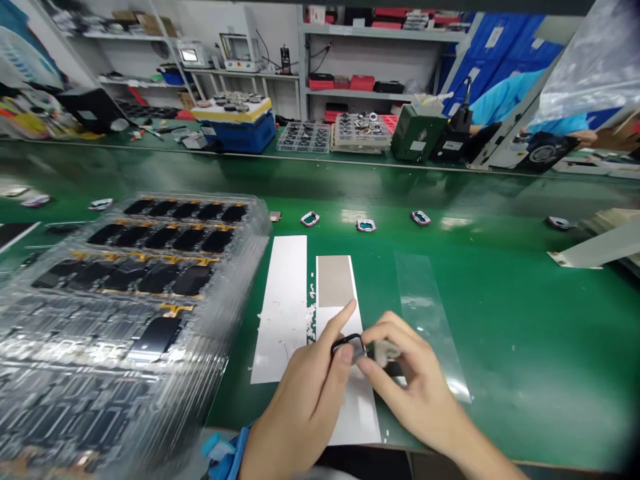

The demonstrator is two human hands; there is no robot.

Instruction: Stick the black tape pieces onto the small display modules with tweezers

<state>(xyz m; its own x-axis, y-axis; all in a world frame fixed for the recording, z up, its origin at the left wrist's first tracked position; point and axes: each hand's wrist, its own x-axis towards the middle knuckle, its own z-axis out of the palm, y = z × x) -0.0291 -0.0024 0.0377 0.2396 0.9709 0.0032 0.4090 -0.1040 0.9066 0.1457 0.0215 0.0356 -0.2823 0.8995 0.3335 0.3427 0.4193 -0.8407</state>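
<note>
My left hand (310,387) pinches a small black screen part (350,343) between thumb and fingers, just above the near edge of the green bench (500,320). My right hand (410,380) meets it from the right, its fingers closed on the same part and on a small whitish piece (387,350) beside it. Under both hands lies a white sheet (357,413) with a grey pad (334,280) at its far end. A second white sheet (283,300) lies to the left.
Stacked clear trays (125,313) of black screen parts fill the left. A clear film strip (425,307) lies right of the hands. Three small framed parts (366,225) sit in a row farther out. Shelves, machines and a person in blue (520,100) are beyond the bench.
</note>
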